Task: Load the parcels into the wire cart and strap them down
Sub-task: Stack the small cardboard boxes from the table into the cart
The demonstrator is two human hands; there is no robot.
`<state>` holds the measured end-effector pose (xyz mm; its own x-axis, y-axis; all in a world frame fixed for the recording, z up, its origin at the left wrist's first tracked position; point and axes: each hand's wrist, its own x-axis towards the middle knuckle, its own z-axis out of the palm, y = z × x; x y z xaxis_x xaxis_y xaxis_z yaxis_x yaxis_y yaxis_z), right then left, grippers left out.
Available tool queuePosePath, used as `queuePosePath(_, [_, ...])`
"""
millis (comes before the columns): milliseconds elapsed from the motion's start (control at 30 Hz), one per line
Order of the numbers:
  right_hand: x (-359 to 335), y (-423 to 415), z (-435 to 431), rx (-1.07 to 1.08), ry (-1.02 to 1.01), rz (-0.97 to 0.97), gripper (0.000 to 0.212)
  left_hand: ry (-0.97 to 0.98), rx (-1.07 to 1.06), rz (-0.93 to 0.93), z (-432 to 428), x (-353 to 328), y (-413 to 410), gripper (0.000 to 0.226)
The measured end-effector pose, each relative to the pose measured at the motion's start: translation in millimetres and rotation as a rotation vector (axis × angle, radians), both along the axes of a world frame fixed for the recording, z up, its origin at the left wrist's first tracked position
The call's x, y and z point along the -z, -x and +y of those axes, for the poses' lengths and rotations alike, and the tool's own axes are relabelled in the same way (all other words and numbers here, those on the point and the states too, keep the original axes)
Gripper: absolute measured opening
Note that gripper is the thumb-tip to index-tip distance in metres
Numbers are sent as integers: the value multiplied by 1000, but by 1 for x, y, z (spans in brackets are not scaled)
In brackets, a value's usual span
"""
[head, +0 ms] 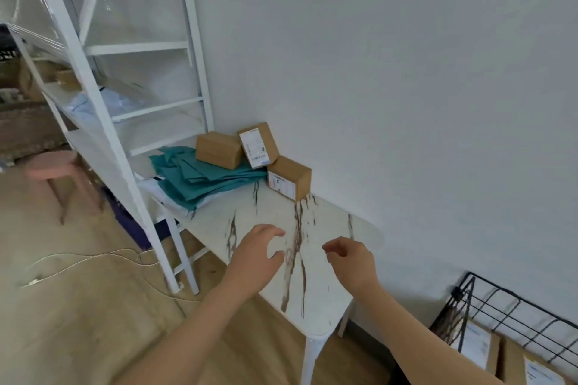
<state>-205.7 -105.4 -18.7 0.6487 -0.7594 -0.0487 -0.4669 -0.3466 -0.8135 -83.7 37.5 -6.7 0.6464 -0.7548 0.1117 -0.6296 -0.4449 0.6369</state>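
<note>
Head view: boxy cardboard parcels point(219, 150)

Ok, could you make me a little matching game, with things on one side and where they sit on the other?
Things:
1 pink stool
2 teal pile
3 wire cart

Places:
A far end of the table, under a brown parcel
B on the floor, left of the shelving
C lower right corner, labelled parcels inside

Pairs: 1-B, 2-A, 3-C
</note>
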Motion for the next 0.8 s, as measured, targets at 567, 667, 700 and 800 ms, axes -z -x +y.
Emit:
queuePosePath(567, [22,-202,-130,56,-118,18,25,-167,-18,-52,-116,13,-198,38])
queuePosePath(667, [27,-219,-145,70,-122,36,25,-180,7,-33,-132,18,-220,38])
queuePosePath(700, [28,-224,-150,71,-116,41,25,-180,19,-25,-137,20,-228,38])
queuePosePath(800, [30,-239,-164,91,-91,68,28,-174,70,-13,-156,25,-253,39])
